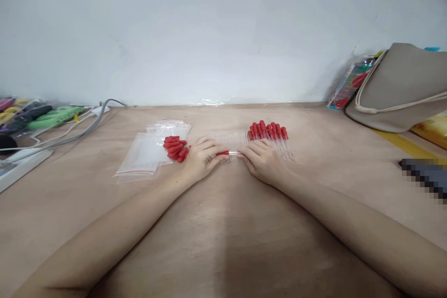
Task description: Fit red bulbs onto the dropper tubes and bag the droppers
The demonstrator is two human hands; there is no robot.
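Observation:
My left hand [202, 157] is closed on a red rubber bulb [222, 152], its fingertips pinched around it. Opposite it, my right hand [263, 158] pinches a thin clear dropper tube [233, 152], whose end meets the bulb between my hands. How far the tube sits inside the bulb cannot be told. Loose red bulbs [175, 149] lie in a heap just left of my left hand. Behind my hands is a row of bare clear tubes [232, 139], partly covered by my fingers. Several droppers with red bulbs [267, 130] lie side by side beyond my right hand.
Clear zip bags [138, 153] lie stacked left of the bulbs. Cables [87, 125], a power strip [26, 165] and colourful items [52, 116] are at the far left. A grey drawstring bag [401, 88] and a package [351, 84] lean at the right, near a pixelated dark object [424, 174].

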